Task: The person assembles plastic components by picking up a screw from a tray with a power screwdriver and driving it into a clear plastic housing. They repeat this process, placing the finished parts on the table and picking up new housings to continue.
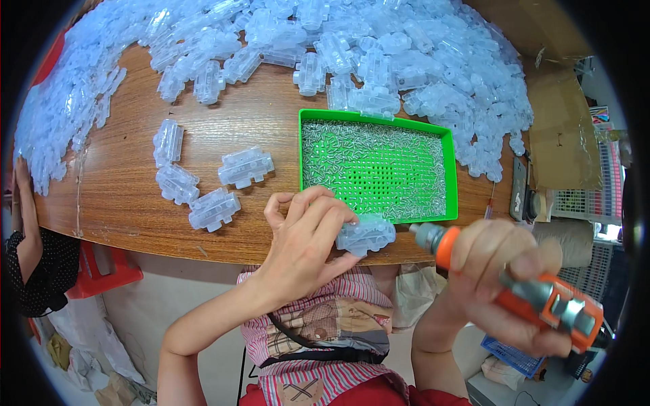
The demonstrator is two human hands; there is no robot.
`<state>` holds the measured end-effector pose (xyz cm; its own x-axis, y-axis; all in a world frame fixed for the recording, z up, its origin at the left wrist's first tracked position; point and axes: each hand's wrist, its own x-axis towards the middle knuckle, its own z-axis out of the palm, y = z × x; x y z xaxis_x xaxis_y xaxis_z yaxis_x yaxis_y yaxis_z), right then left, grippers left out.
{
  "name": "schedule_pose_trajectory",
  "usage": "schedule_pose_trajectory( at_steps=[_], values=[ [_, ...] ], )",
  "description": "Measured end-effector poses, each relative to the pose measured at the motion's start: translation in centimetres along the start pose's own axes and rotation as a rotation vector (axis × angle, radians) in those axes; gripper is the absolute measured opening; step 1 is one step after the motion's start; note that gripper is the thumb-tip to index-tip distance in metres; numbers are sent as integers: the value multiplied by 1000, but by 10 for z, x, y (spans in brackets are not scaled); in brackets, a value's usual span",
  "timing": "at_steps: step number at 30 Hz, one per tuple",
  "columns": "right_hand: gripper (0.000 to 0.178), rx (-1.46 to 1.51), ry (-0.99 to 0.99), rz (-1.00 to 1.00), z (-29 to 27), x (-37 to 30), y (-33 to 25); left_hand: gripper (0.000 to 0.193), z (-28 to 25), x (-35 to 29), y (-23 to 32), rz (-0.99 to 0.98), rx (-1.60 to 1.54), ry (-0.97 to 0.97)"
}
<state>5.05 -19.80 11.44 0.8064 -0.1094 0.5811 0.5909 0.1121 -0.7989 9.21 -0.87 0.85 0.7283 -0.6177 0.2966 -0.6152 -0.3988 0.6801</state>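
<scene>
Between the thumb and fingers of my left hand is a clear plastic housing, held at the table's front edge beside the green tray. My right hand wraps round an orange and grey electric screwdriver. Its tip points left toward the housing, with a gap between them. The green perforated tray carries a mass of small silver screws. Left of my hand lie several more clear housings, loose on the wood.
Large heaps of clear plastic parts cover the far side of the brown wooden table. A cardboard sheet stands at the right. Another person's arm reaches in at the far left, above a red stool.
</scene>
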Motion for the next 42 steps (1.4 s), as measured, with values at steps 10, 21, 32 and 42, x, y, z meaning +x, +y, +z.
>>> schedule_pose_trajectory(
  at_steps=[10, 21, 32, 42],
  values=[
    [76, 2, -65, 2, 14, -13, 14, 46, 0, 4, 2, -88, -102, -37],
    [81, -19, -129, -20, 14, -20, 30, 46, 8, -3, -5, -49, -144, 11],
    [50, -38, -202, -63, 20, -18, 30, 45, 10, 0, -7, -21, -183, 58],
    [66, 194, 174, 164, 10, 15, -2, 46, -26, -3, 2, -83, -85, 170]
  ],
)
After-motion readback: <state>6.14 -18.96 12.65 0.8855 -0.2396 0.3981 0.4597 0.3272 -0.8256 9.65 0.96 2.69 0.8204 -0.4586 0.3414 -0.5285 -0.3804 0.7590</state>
